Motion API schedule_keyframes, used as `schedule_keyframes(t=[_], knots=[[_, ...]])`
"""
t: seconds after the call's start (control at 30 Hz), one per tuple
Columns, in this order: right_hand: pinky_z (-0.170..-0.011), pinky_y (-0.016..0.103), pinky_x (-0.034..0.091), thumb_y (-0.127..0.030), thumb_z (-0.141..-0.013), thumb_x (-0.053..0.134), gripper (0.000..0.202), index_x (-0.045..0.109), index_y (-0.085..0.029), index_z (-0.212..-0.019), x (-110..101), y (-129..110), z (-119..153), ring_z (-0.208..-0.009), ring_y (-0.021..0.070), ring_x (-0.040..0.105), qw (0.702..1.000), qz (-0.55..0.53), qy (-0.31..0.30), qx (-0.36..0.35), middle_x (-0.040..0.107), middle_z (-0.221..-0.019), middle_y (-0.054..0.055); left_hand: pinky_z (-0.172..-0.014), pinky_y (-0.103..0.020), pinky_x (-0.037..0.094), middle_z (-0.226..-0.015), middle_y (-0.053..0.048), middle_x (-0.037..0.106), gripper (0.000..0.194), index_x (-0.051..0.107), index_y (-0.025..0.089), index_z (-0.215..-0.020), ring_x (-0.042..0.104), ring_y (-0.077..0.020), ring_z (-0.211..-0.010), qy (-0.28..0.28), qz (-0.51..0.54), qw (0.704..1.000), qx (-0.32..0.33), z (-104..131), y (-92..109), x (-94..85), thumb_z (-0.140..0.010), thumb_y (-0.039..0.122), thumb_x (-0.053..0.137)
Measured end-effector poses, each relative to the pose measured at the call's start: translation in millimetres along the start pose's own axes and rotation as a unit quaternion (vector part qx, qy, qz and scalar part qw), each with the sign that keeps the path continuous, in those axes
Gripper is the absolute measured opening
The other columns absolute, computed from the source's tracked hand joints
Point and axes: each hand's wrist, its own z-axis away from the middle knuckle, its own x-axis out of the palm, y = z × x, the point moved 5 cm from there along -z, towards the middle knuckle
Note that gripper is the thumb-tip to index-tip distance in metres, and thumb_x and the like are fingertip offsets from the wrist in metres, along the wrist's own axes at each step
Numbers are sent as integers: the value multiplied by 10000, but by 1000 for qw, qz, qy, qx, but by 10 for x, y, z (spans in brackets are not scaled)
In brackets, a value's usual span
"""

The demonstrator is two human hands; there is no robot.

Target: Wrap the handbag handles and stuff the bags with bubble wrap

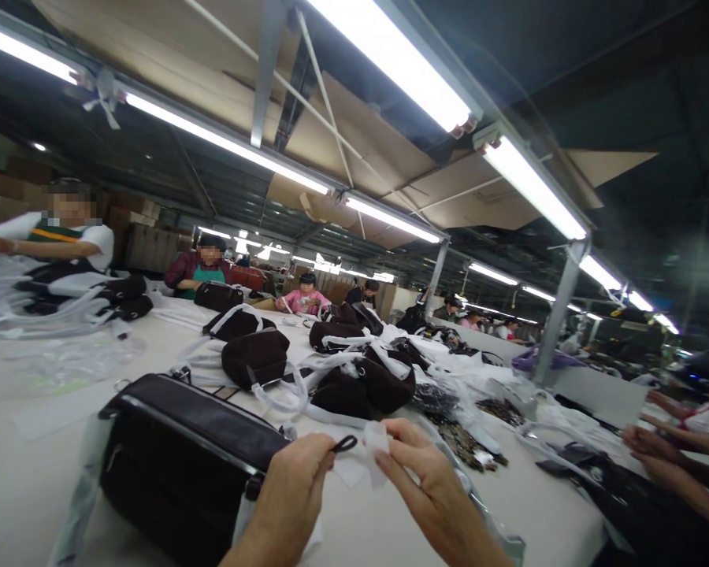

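Right in front of me a black handbag [171, 457] stands on the pale table, with a strap wrapped in white covering at its left side. My left hand [292, 492] is closed in a pinch on a small black loop [346, 444] that sticks out past the fingertips, just beside the bag's right end. A small piece of thin white paper [376, 453] is pinched between the thumb and fingers of my right hand [419, 472]. The loop and the paper are close together but apart. Where the loop's other end goes is hidden by my left hand.
Several black bags [257, 358] with white-wrapped straps cover the table beyond. Clear plastic [76, 358] lies at left, a heap of small brownish pieces [466, 441] at right. Co-workers sit around the table; another person's hands [655, 449] are at far right. Tube lights hang overhead.
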Motion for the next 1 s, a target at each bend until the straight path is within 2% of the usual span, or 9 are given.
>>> schedule_keyframes(t=[0.07, 0.2, 0.33, 0.43, 0.53, 0.67, 0.87, 1.0], knots=[[-879, 286, 501, -335, -975, 500, 285, 716, -225, -825, -48, 97, 54, -989, 204, 639, 998, 59, 19, -8, 690, -1051, 72, -601, -240, 402, -743, -37, 652, 272, 568, 191, -775, 611, -177, -710, -1, -2, 1000, 0, 1, -5, 0, -950, 192, 359], [-865, 294, 525, -283, -975, 500, 242, 723, -241, -1059, -57, 225, 144, -975, 216, 676, 980, 168, 79, -65, 730, -1076, 64, -614, -239, 411, -745, -33, 663, 281, 585, 198, -772, 622, -174, -708, 4, -11, 1000, 14, 1, 8, -18, -950, 197, 367], [-806, 320, 517, -217, -976, 473, 255, 720, -232, -1041, -6, 259, 176, -895, 228, 690, 956, 250, 112, -103, 746, -1040, 57, -628, -241, 434, -770, -37, 688, 274, 626, 200, -815, 645, -179, -720, 10, -10, 1000, 22, 7, 14, -32, -952, 214, 389], [-775, 309, 492, -196, -939, 554, 184, 731, -242, -954, 8, 274, 134, -856, 219, 684, 967, 231, 80, -75, 750, -973, 31, -647, -246, 450, -792, -36, 701, 257, 653, 197, -862, 658, -184, -736, 8, -21, 999, 32, 17, 25, -28, -942, 197, 409], [-748, 269, 461, -209, -893, 649, 130, 738, -255, -811, 12, 287, 68, -833, 188, 673, 987, 159, 1, -20, 750, -880, -12, -682, -261, 464, -814, -34, 707, 253, 666, 192, -882, 664, -192, -760, 3, -32, 999, 42, 21, 30, -22, -933, 177, 419], [-749, 248, 421, -201, -868, 688, 128, 747, -249, -764, -1, 315, 16, -835, 165, 664, 991, 106, -72, 26, 756, -858, -28, -720, -278, 467, -856, -35, 711, 261, 669, 192, -881, 659, -200, -790, -21, -37, 998, 40, 22, 24, -5, -943, 178, 416], [-654, 239, 354, -218, -756, 793, 136, 708, -222, -650, -31, 363, -14, -729, 137, 622, 988, 109, -86, 70, 687, -709, -45, -691, -277, 446, -825, -33, 694, 260, 644, 190, -834, 645, -200, -771, -38, -52, 997, 38, 24, 45, -7, -931, 157, 405], [-647, 241, 355, -189, -773, 756, 140, 690, -221, -654, -65, 328, -47, -718, 137, 622, 988, 103, -78, 86, 674, -705, -50, -663, -269, 420, -802, -34, 684, 258, 616, 191, -786, 637, -198, -762, -52, -65, 996, 30, 13, 69, -13, -922, 137, 403]])
